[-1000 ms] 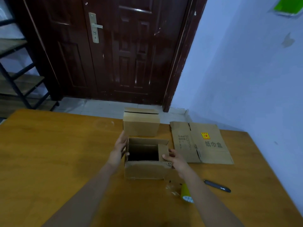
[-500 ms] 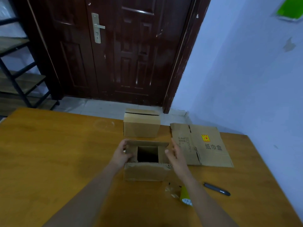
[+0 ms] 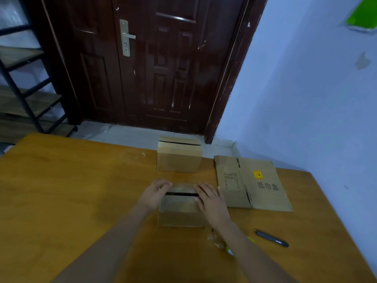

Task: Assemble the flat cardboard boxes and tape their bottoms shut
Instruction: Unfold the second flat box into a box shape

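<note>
The near box (image 3: 180,209) stands on the table (image 3: 71,190) right in front of the person, and both hands are on top of it. The left hand (image 3: 153,194) lies over the box's left top corner, its fingers bent over the far flap and pressing it down. The right hand (image 3: 211,202) lies flat over the right end, fingers straight and spread across both flaps. Neither hand is wrapped round anything; they press rather than hold. Between the hands the two long flaps are folded in and nearly meet, with a thin dark slit left open along the seam.

Counting cardboard, there are three pieces. One is this box under the hands. A second box (image 3: 179,158) stands further back near the table's far edge, its flaps folded over with a narrow gap on top, well apart from the hands. The third is a flat box (image 3: 253,183), still unfolded, lying to the right of the near box with printed characters and a yellow mark on it; its near left corner comes close to the right hand.

One dark pen (image 3: 272,238) lies on the table to the right of the right forearm. One tape roll (image 3: 228,249), mostly hidden by that forearm, sits just behind the near box with a crumpled clear bit beside it.
</note>
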Demonstrator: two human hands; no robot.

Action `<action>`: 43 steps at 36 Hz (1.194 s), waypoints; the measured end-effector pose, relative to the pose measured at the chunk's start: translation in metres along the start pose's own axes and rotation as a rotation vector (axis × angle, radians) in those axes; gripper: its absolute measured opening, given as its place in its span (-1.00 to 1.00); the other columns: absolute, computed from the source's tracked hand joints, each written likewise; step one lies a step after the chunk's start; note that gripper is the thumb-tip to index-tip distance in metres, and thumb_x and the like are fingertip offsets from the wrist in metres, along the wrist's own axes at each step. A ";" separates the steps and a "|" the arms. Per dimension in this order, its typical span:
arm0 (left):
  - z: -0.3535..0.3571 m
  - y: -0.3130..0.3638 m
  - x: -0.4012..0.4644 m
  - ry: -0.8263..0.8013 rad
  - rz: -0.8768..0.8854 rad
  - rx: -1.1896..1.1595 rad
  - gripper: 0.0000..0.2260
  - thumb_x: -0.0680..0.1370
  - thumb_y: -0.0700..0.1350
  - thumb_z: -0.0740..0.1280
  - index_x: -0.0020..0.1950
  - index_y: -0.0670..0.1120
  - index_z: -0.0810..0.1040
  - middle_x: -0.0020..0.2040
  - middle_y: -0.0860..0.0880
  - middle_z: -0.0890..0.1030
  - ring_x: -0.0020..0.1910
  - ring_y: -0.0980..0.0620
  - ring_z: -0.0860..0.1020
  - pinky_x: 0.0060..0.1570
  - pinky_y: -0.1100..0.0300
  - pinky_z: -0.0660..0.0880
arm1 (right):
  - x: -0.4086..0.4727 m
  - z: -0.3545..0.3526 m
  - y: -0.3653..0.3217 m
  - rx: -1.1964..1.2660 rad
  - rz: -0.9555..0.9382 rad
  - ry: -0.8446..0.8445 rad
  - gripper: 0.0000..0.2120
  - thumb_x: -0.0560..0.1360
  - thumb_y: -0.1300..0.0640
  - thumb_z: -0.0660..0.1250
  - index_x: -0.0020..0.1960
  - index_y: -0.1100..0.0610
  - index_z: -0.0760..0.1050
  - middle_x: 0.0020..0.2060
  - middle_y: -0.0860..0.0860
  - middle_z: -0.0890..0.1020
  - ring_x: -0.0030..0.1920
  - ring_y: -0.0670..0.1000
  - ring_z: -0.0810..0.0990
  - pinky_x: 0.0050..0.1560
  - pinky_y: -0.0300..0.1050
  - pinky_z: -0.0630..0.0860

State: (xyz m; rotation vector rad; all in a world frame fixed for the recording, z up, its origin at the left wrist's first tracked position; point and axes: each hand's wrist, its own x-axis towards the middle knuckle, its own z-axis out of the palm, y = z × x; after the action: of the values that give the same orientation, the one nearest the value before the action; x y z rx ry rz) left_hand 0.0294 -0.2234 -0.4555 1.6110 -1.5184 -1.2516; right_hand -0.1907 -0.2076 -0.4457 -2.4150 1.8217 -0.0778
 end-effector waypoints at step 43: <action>0.002 0.017 0.001 0.037 -0.593 -0.566 -0.51 0.58 0.26 0.10 0.03 -0.16 0.50 -0.03 -0.16 0.55 -0.04 -0.17 0.51 0.03 -0.12 0.45 | -0.001 -0.016 0.041 1.485 0.858 -0.061 -0.45 0.57 -0.28 0.01 0.14 0.11 0.54 0.05 0.15 0.61 0.08 0.16 0.55 0.12 0.08 0.49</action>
State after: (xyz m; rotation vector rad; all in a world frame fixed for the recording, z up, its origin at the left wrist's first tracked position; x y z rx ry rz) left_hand 0.0203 -0.2265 -0.4417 1.7068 -0.5651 -1.7480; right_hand -0.2316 -0.2184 -0.4347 -0.5982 1.5763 -0.8558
